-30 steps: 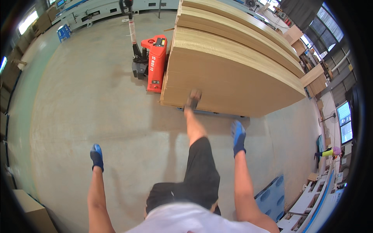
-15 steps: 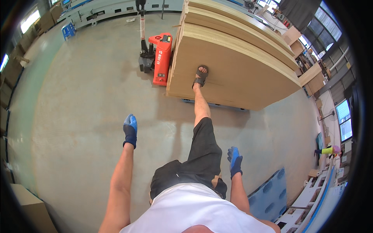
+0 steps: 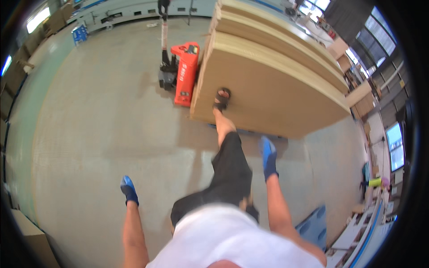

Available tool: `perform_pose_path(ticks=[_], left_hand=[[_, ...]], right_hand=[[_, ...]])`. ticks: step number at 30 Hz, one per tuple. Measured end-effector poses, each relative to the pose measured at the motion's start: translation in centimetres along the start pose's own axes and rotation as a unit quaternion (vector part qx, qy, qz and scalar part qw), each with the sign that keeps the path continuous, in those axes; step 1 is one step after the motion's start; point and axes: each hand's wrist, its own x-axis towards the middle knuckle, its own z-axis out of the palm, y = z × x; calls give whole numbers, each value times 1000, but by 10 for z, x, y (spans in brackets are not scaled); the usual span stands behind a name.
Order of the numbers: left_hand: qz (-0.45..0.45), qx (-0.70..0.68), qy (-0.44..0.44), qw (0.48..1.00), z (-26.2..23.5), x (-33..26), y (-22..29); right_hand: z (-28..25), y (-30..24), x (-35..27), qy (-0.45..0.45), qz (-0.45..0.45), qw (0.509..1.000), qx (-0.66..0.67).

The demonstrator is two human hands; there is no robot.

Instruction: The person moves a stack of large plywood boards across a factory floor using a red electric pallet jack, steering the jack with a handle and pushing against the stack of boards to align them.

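My left hand (image 3: 128, 186), in a blue glove with a dark cuff, hangs out to the left above the floor. It is slightly blurred; its fingers look extended, and no object shows in it. Farther forward, my gloved right hand (image 3: 268, 154) reaches out with stretched fingers, also blurred and holding nothing visible. In the picture it lies just below the near edge of a large stack of brown boards (image 3: 277, 94). My sandalled foot (image 3: 222, 98) overlaps the broad brown face of that stack; whether it presses on it, I cannot tell.
A red pallet jack (image 3: 187, 73) stands at the stack's left end. Under the boards shows a blue pallet edge (image 3: 250, 132). A blue plastic pallet (image 3: 313, 228) lies at lower right beside white machinery. A blue stool (image 3: 79, 34) is far left; a cardboard box (image 3: 31, 234) sits lower left.
My right hand has swung forward toward the stack. My left hand has moved back and outward to the left. My raised foot appears lower and slightly left against the boards.
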Motion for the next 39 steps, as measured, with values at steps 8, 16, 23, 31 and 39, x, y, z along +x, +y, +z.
perform_pose_path(ticks=[8,16,23,31,39], left_hand=[[144,7,0,990,77,-50,138],[156,-75,-53,983,85,-74,169],[155,25,-36,987,65,-65,128],[-11,145,-8,989,16,-86,3],[45,140,-129,981,36,-156,-4]], right_hand=[[-27,-3,-97,77,131,988,-29],[-58,-27,-137,109,126,984,-70],[-31,-41,-64,68,50,992,-94],[-34,-7,60,16,-37,983,-179],[-109,94,-81,-9,84,988,-130]])
